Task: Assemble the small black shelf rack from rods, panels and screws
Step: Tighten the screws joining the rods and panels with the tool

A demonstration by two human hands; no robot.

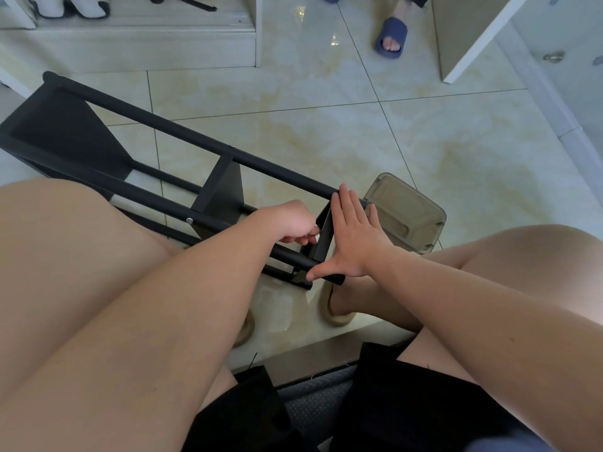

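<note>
A: Where does the rack [182,131] lie from the hands?

B: On its side on the floor [456,141], between the knees; its long axis runs from far left down toward the person, so the near end meets both hands; the end panel [321,234] stands between them.

A: And the hands themselves?

B: The right hand [352,243] is flat, fingers straight, pressed against the outer face of that panel, thumb spread down to a rod tip; the left hand [290,220] is curled at the inner face; whether it pinches a screw, a tool or only the panel edge, I cannot tell.

A: Which is nearer the joint?

B: The left, I judge; its fingertips sit right at the panel's inner edge, while the right only braces.

A: Anything in the way?

B: A clear plastic box [408,210] lies just beyond the right hand, close to the panel; a beige slipper [329,308] sits under the rod ends; the middle panel [225,190] is well up the rods; someone's blue slipper [391,35] is far off.
</note>
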